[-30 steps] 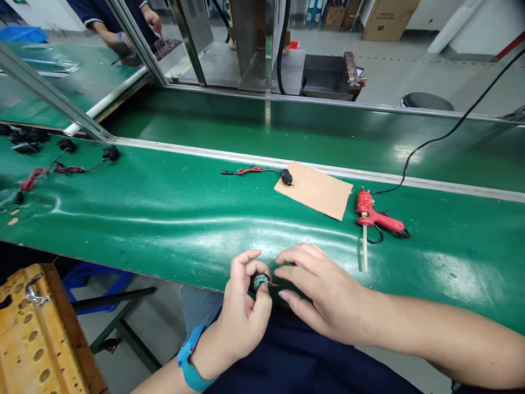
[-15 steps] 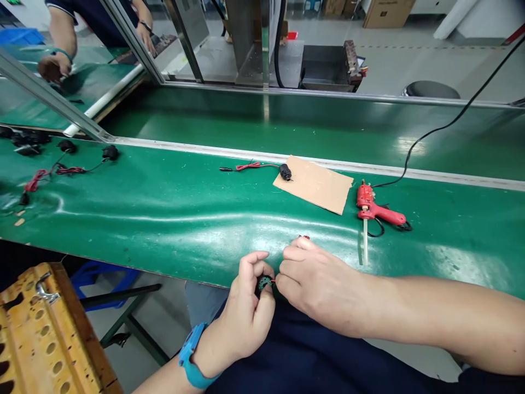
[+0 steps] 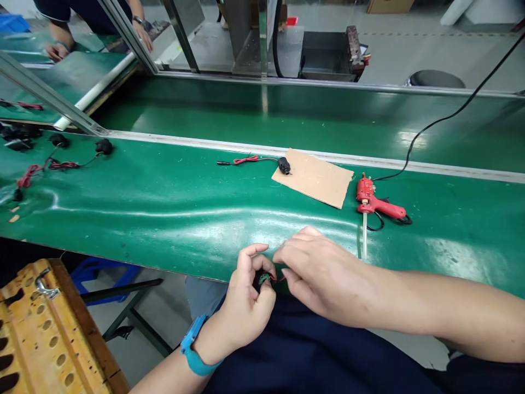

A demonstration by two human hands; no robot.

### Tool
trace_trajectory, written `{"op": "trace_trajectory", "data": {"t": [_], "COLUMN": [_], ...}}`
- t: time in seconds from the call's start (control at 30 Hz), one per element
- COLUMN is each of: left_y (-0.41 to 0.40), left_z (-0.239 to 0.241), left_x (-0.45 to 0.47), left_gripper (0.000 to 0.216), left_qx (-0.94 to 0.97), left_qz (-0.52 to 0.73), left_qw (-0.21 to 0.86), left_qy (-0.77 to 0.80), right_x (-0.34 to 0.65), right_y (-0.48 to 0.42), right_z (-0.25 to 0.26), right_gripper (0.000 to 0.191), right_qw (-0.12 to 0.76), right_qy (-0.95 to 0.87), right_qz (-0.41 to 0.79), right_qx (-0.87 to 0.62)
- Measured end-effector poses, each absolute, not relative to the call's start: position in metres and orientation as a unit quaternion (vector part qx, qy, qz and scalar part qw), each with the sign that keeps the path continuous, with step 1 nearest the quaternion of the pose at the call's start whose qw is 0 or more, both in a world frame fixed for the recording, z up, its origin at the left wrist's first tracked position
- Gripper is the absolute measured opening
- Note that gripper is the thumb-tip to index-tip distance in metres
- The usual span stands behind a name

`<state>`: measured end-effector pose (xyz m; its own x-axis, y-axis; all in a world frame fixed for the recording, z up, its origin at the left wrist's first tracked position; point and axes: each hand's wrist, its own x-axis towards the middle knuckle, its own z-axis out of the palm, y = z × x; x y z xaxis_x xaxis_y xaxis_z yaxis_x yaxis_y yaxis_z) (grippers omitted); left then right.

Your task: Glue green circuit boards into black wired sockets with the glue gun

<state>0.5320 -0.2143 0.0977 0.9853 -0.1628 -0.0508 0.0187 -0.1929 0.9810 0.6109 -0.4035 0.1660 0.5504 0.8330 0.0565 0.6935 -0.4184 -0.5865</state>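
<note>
My left hand (image 3: 249, 303), with a blue band at the wrist, pinches a small round black part with a green circuit board (image 3: 264, 278) between thumb and fingers. A short red wire (image 3: 281, 279) runs from the board toward my right hand (image 3: 324, 273) and disappears under it. The fingers of my right hand are curled over the wire, with a small gap between thumb and forefinger; the rest of the wire is hidden beneath the palm. Both hands are close together at the near edge of the green bench (image 3: 184, 230).
Beyond my hands, a black part with a red-black lead (image 3: 284, 166) rests on a cardboard piece (image 3: 318, 178). A red glue gun (image 3: 381, 205) with a glue stick lies right. Wired black parts (image 3: 104, 146) lie left, near a yellow holed rack (image 3: 49, 334). Another person's hand (image 3: 56, 52) is back left.
My right thumb and forefinger have parted from their closer pinch, and the red wire shows more between the hands. My left hand keeps its grip on the round part. The view has shifted slightly.
</note>
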Motion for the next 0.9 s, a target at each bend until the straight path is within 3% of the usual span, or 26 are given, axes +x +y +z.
{"op": "trace_trajectory", "data": {"t": [0.17,0.43,0.5,0.73,0.8,0.9], "left_y": [-0.213,-0.216,-0.217,-0.214,-0.211,-0.209], "left_z": [0.091,0.079,0.079,0.080,0.080,0.082], "left_x": [0.528,0.528,0.528,0.524,0.524,0.525], "left_gripper": [0.066,0.083,0.085,0.079,0.073,0.067], "left_qx": [0.783,0.857,0.867,0.877,0.867,0.850], "left_qz": [-0.017,0.125,0.143,0.092,0.068,0.052], "left_qw": [0.619,0.474,0.444,0.456,0.485,0.520], "left_qy": [-0.055,-0.160,-0.174,-0.124,-0.095,-0.065], "right_x": [0.607,0.605,0.606,0.610,0.614,0.625], "right_y": [-0.414,-0.403,-0.399,-0.403,-0.413,-0.431], "right_z": [0.155,0.142,0.136,0.124,0.128,0.135], "right_gripper": [0.012,0.005,0.010,0.021,0.021,0.019], "right_qw": [0.362,0.402,0.408,0.394,0.440,0.586], "right_qy": [-0.373,-0.323,-0.329,-0.384,-0.334,-0.203], "right_qz": [0.141,0.242,0.268,0.164,0.133,0.078], "right_qx": [-0.843,-0.822,-0.809,-0.819,-0.823,-0.780]}}
